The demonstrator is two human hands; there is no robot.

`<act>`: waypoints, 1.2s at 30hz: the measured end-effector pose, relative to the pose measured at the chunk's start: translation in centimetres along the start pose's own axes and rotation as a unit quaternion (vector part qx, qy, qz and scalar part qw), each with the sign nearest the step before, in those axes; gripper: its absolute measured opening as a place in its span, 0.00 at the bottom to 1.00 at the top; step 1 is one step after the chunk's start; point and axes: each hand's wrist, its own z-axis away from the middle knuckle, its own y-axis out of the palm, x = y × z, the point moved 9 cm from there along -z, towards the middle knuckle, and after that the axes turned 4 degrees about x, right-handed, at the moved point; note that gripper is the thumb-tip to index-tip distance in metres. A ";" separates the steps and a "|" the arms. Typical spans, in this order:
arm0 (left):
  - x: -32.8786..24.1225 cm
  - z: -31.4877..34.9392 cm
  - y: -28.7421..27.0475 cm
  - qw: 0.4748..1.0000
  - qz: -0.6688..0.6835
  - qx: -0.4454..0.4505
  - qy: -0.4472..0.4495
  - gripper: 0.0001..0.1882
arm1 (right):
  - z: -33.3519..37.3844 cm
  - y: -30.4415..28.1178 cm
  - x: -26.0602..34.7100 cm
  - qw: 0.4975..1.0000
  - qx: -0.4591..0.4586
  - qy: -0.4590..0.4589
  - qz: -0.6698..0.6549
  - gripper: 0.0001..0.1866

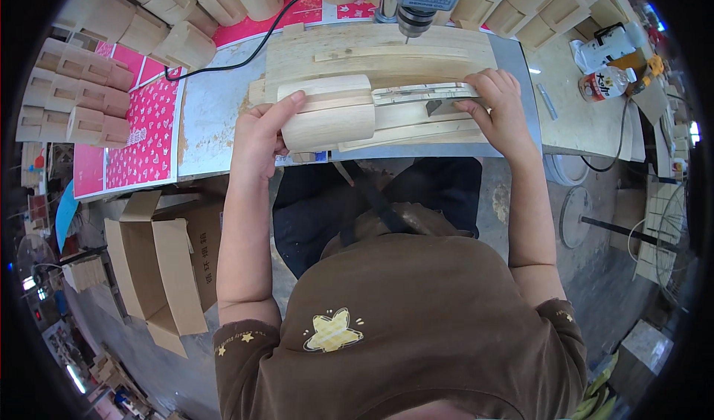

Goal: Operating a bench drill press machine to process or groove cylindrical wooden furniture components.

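My left hand [259, 134] grips a pale, rounded wooden block [327, 111] at the near edge of the worktable, thumb on its top. My right hand [500, 106] presses down on a long flat wooden strip [424, 93] that runs out of the block to the right. Both pieces lie on a wide curved wooden board [379, 52]. Above the board hangs the chuck and bit of a drill press [415, 4], a little beyond both hands.
Stacks of slotted wooden blocks [78, 93] sit on pink patterned sheets at the left and along the back. A black cable [245, 52] crosses the table. A bottle [606, 82] lies at the right. An open cardboard box [160, 264] stands on the floor at the left.
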 end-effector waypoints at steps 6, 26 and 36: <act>0.5 -1.2 0.2 1.000 -0.019 0.018 -0.003 0.20 | -0.1 0.2 0.0 1.000 0.002 0.007 -0.012 0.13; -0.5 0.8 7.2 0.933 -0.134 0.041 0.331 0.29 | -0.5 0.4 0.4 0.998 -0.058 0.015 -0.010 0.18; -0.1 -1.9 7.8 0.821 -0.406 -0.095 0.391 0.37 | -3.8 2.3 -1.9 0.996 -0.076 0.028 0.022 0.20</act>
